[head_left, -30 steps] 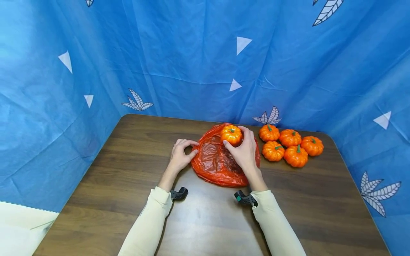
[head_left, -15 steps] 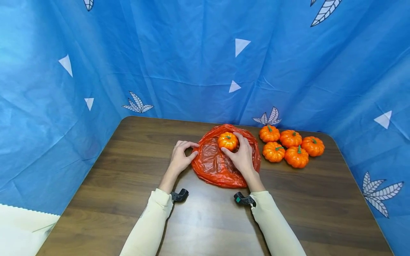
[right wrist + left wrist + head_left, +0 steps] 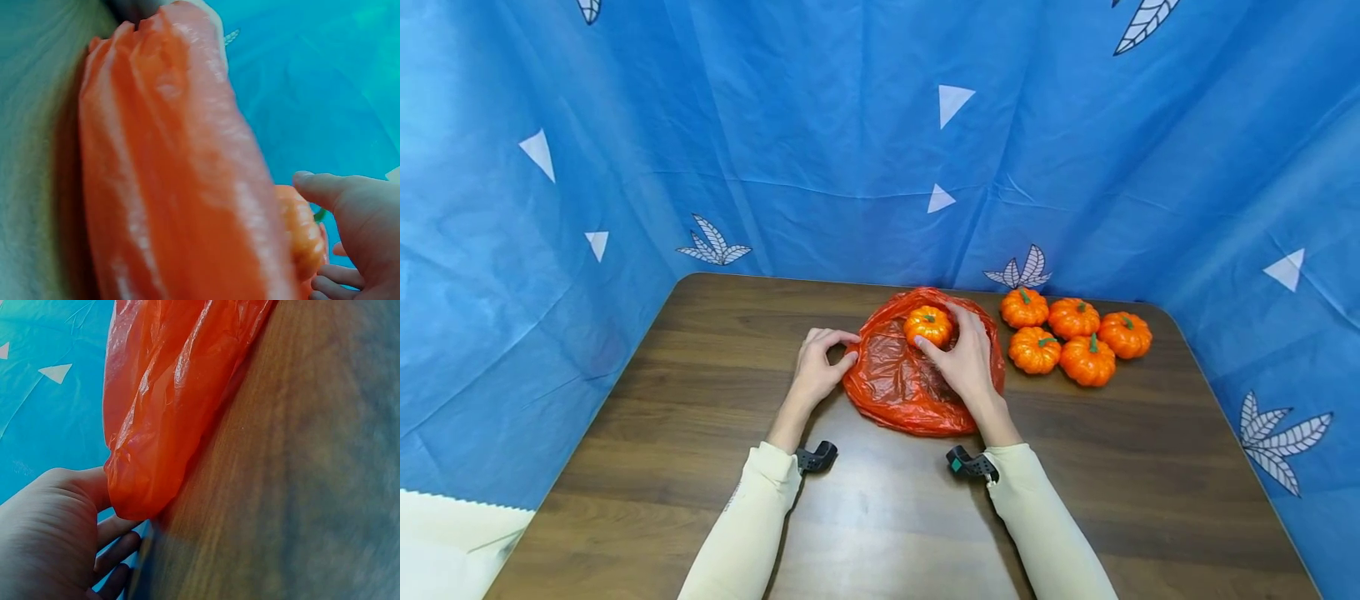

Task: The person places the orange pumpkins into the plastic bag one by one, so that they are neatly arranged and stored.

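Note:
A thin red plastic bag [image 3: 887, 379] lies spread with its mouth up in the middle of the table. My left hand [image 3: 818, 365] pinches its left rim between thumb and fingers; in the left wrist view the left hand's thumb [image 3: 94, 487] lies against the plastic. A small orange pumpkin [image 3: 927, 326] with a green stem sits inside the bag toward the back. Around its right side is my right hand [image 3: 964, 354], thumb and fingers spread. In the right wrist view the bag's wall hides part of the pumpkin [image 3: 305, 234], and the thumb extends by its top.
Several more orange pumpkins [image 3: 1088, 361] stand grouped on the table right of the bag. The wooden table [image 3: 700, 375] ends at the back against a blue patterned curtain [image 3: 820, 150]. A black wrist camera [image 3: 817, 457] is on each forearm.
The pumpkin has gone from the bag's back right rim leftward and down into the bag with my right hand. The right fingers have since spread slightly from it. My left hand keeps its pinch.

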Demonstrator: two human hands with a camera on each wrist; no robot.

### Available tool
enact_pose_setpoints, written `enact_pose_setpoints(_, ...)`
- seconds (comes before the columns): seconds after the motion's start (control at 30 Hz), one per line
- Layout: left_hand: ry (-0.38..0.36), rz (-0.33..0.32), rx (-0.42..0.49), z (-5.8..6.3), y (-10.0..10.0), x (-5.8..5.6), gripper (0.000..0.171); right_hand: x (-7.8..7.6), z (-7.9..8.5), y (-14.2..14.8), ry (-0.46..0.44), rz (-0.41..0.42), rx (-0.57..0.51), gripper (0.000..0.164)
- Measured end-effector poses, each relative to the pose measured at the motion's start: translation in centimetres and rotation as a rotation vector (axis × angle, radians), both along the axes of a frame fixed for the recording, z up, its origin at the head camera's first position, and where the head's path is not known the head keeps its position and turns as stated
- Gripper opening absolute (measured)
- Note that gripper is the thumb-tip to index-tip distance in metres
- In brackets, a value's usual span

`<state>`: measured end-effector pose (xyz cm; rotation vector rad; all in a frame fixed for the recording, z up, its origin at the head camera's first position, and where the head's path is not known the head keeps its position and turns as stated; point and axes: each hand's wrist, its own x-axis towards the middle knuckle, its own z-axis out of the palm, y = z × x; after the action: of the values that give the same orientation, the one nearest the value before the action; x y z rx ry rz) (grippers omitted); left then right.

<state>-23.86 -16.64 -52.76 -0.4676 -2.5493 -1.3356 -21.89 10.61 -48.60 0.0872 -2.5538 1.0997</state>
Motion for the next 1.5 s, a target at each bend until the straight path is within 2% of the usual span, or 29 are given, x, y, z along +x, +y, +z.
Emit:
enact_pose_setpoints(0.23, 0.007, -0.005, -0.005, 0.0, 0.1, 0.0, 0.023, 0.5, 1.3, 0.7, 0.063, -0.027, -0.050, 0.072)
enact_pose_setpoints(0.43, 0.003, 0.002, -0.008, 0.2, 0.1, 0.1, 0.023, 0.9, 1.4, 2.1, 0.155, -0.069, -0.078, 0.064)
enact_pose_setpoints(0.67, 0.005, 0.002, -0.007, 0.2, 0.0, 0.1, 0.023, 1.7, 1.5, 4.9, 0.243, -0.122, -0.087, 0.058)
enact_pose_setpoints(0.97, -0.028, 0.002, 0.000, 0.1, 0.1, 0.1, 0.022, 3.2, 2.1, 9.6, 0.331, -0.225, -0.122, 0.051)
enact_pose_setpoints(1.2, -0.026, -0.004, 0.002, 0.1, 0.2, 0.0, 0.021, 4.5, 1.8, 13.4, 0.354, -0.358, -0.131, 0.054)
enact_pose_setpoints(1.5, -0.015, -0.008, 0.001, 0.0, 0.1, 0.1, 0.022, 5.4, 0.6, 15.5, 0.348, -0.417, -0.145, 0.053)
